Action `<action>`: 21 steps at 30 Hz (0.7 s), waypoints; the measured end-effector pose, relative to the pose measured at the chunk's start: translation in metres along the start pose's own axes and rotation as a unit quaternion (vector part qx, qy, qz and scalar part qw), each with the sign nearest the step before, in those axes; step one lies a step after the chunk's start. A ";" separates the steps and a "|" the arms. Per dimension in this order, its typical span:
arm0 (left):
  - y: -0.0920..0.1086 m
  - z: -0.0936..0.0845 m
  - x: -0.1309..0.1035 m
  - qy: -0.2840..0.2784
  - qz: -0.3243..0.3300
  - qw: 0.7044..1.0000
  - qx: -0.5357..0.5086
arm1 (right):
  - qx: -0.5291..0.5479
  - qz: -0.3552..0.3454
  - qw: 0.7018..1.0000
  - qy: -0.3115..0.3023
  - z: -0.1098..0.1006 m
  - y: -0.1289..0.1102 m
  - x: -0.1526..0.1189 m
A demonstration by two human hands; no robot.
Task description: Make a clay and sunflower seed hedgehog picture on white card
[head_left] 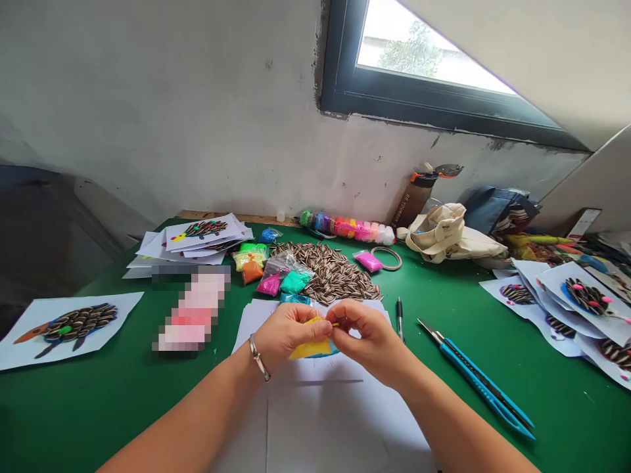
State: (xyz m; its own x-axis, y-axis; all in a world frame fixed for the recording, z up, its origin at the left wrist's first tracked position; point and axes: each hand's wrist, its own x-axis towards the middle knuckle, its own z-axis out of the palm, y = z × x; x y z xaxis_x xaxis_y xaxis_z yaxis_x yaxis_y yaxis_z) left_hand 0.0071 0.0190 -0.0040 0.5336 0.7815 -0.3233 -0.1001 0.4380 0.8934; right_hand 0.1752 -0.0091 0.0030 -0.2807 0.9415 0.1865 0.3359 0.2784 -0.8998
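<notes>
Right now both hands meet just on the near side of the heap of sunflower seeds, fingertips close together. The left hand grips a soft yellow piece, thumb on top, and the right hand pinches a small yellow bit at its edge. Some blue shows beneath the yellow piece, though how the two are joined is hidden. White paper stretches from the heap toward the person, under the hands. Against the heap's left side lie a magenta packet and a green packet; farther left is a stack of picture sheets. Right of the heap is a pink packet. A black pen and a blue-handled tool rest on the green desk, nearer the person and to the heap's right. Behind the heap runs a row of colourful tubs.
</notes>
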 end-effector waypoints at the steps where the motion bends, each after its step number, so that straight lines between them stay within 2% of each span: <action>1: 0.000 0.001 -0.001 0.004 0.001 1.000 -0.006 | 0.008 0.009 1.000 0.000 0.000 0.000 0.000; 6: -0.001 0.007 -0.002 0.001 0.011 1.000 -0.015 | 0.050 0.039 0.998 -0.013 -0.003 -0.002 -0.001; 9: -0.001 0.005 -0.001 0.000 0.022 0.999 -0.026 | 0.133 0.073 0.988 -0.022 -0.004 -0.002 0.000; 14: 0.004 -0.005 0.003 0.071 0.069 0.994 -0.036 | 0.304 0.126 0.943 -0.047 -0.007 0.000 0.002; 18: 0.008 -0.010 0.004 0.114 0.092 0.988 -0.040 | 0.354 0.124 0.926 -0.043 -0.008 0.002 0.003; 21: 0.008 -0.012 0.006 0.142 0.091 0.985 -0.027 | 0.373 0.142 0.917 -0.012 -0.006 0.005 0.005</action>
State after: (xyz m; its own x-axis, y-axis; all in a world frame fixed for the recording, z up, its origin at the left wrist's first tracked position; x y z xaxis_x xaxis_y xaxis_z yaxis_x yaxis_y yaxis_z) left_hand -0.0007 0.0320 -0.0028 0.2466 0.9389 -0.2402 -0.2212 0.2958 0.9293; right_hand 0.1816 -0.0019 0.0015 -0.3004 0.9488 -0.0974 -0.3069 -0.1929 -0.9320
